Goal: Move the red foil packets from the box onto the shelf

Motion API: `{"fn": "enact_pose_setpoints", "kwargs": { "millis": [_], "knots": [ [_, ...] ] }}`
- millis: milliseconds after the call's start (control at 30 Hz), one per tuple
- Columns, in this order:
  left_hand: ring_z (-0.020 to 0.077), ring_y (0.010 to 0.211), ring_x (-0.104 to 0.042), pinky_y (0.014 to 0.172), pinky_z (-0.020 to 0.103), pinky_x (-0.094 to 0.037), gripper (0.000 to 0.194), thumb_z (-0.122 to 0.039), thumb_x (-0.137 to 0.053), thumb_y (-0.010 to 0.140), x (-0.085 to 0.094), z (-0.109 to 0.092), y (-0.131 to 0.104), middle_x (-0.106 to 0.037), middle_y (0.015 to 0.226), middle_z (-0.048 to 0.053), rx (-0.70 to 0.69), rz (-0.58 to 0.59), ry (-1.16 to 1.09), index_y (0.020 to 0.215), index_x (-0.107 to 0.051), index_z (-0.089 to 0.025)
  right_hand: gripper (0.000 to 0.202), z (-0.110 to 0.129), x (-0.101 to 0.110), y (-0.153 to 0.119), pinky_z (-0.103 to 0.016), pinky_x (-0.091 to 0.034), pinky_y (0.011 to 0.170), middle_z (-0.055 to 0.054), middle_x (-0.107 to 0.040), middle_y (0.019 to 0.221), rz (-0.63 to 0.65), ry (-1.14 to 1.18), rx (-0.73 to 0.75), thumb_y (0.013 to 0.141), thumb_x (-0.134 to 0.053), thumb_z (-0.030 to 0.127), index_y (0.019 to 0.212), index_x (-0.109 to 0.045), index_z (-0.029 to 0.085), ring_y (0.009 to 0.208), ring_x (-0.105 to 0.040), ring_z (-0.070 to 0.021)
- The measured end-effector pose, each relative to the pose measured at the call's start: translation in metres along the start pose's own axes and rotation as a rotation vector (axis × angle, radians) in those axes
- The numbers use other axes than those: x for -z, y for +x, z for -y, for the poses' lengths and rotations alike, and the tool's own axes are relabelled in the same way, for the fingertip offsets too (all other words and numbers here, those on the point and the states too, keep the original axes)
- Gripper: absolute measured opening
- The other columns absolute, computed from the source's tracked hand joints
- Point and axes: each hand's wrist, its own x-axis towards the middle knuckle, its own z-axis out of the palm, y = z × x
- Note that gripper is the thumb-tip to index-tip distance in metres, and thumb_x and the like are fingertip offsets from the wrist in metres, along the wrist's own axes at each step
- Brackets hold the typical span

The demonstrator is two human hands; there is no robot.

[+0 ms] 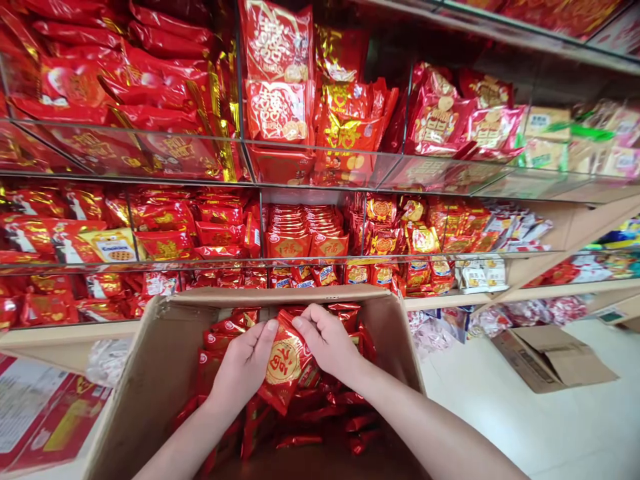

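Note:
Over an open cardboard box (131,393), both my hands grip a shiny red snack packet (284,365) with a gold round emblem and gold lettering. My left hand (245,363) pinches its upper left edge between thumb and fingers. At the upper right edge, my right hand (327,340) has its thumb and fingers closed on the same packet. The packet hangs tilted, its lower corner toward me. Below and around it in the box lie several similar red packets (300,441), loosely piled, with part of the pile hidden by my hands and forearms.
Ahead stand shelves (320,190) with clear front panels and dividers, filled with red and gold packets. Two neat rows of red packets (307,243) sit straight in front. A flattened carton (553,357) lies on the floor at right. A red printed box (45,417) stands at left.

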Motion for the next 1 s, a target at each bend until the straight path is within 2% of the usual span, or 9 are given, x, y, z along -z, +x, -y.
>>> {"fn": "enact_pose_setpoints", "kwargs": {
  "millis": [167,300,400,500,567,667,800,900,1000],
  "knots": [
    [0.0173,0.066,-0.052,0.065,0.026,-0.042,0.03,-0.045,-0.033,0.083,0.0,0.004,0.0,-0.053,0.062,-0.002,0.042,-0.148,-0.038,0.067,-0.046,-0.023,0.029,-0.001,-0.003,-0.008,-0.019,-0.033,0.047,0.007,-0.043,0.059,0.156,0.326,-0.167,0.073,-0.055,0.046,0.077,-0.043,0.02,0.05,-0.04,-0.0075],
    [0.0226,0.089,-0.058,0.077,0.031,-0.046,0.027,-0.046,-0.035,0.081,-0.004,0.014,0.001,-0.063,0.082,0.001,0.155,-0.23,-0.085,0.088,-0.05,-0.024,0.024,0.006,-0.008,-0.02,-0.021,-0.041,0.057,0.001,-0.056,0.075,0.247,0.225,-0.135,0.073,-0.058,0.036,0.089,-0.051,0.019,0.065,-0.052,-0.011],
    [0.021,0.073,-0.062,0.065,0.033,-0.051,0.032,-0.047,-0.035,0.081,0.001,0.013,0.0,-0.065,0.079,0.001,0.168,-0.134,-0.121,0.102,-0.045,-0.025,0.015,0.02,0.01,-0.018,-0.02,-0.039,0.055,0.0,-0.057,0.07,0.143,-0.045,-0.064,0.079,-0.049,0.03,0.079,-0.056,0.016,0.063,-0.051,-0.011],
    [0.0164,0.066,-0.062,0.063,0.03,-0.052,0.03,-0.042,-0.039,0.082,0.019,-0.007,0.005,-0.064,0.083,0.001,-0.08,-0.117,-0.071,0.105,-0.044,-0.024,0.019,0.039,0.052,-0.001,-0.02,-0.036,0.053,0.0,-0.056,0.067,-0.076,-0.361,0.047,0.082,-0.045,0.032,0.075,-0.054,0.017,0.059,-0.049,-0.0109],
    [0.0174,0.085,-0.061,0.079,0.031,-0.048,0.021,-0.035,-0.042,0.081,0.03,-0.029,0.019,-0.064,0.092,0.002,-0.364,-0.195,0.186,0.094,-0.054,-0.023,0.022,0.05,0.085,0.018,-0.022,-0.036,0.054,-0.001,-0.056,0.067,-0.261,-0.622,0.103,0.083,-0.044,0.037,0.08,-0.053,0.017,0.059,-0.05,-0.0125],
    [0.0179,0.111,-0.048,0.099,0.034,-0.033,0.035,-0.027,-0.03,0.087,0.034,-0.067,0.061,-0.06,0.115,0.004,-0.684,-0.115,0.577,0.107,-0.056,-0.019,0.03,0.062,0.117,0.052,-0.026,-0.039,0.058,-0.003,-0.059,0.069,-0.361,-0.974,0.087,0.083,-0.046,0.032,0.106,-0.044,0.013,0.063,-0.057,-0.0183],
    [0.0232,0.132,-0.017,0.106,0.045,-0.016,0.045,-0.036,-0.032,0.087,0.013,-0.096,0.126,-0.037,0.14,0.002,-0.708,0.039,0.803,0.128,-0.04,-0.02,0.028,0.067,0.118,0.09,-0.028,-0.043,0.059,-0.01,-0.064,0.076,-0.252,-1.32,-0.009,0.085,-0.042,0.021,0.11,-0.036,0.01,0.07,-0.063,-0.0235],
    [0.0283,0.131,-0.02,0.104,0.051,-0.014,0.05,-0.045,-0.033,0.085,-0.003,-0.095,0.153,-0.042,0.137,0.004,-0.657,0.105,0.855,0.126,-0.043,-0.019,0.018,0.066,0.107,0.109,-0.03,-0.045,0.061,-0.015,-0.065,0.081,-0.162,-1.483,-0.075,0.086,-0.034,0.012,0.103,-0.042,0.01,0.077,-0.064,-0.0245],
    [0.0319,0.127,-0.028,0.1,0.055,-0.018,0.054,-0.048,-0.028,0.085,-0.008,-0.085,0.162,-0.044,0.135,0.009,-0.618,0.113,0.883,0.127,-0.042,-0.017,0.023,0.061,0.099,0.122,-0.031,-0.046,0.068,-0.018,-0.064,0.087,-0.108,-1.52,-0.09,0.086,-0.031,0.007,0.1,-0.049,0.008,0.084,-0.063,-0.0232]
  ]
}}
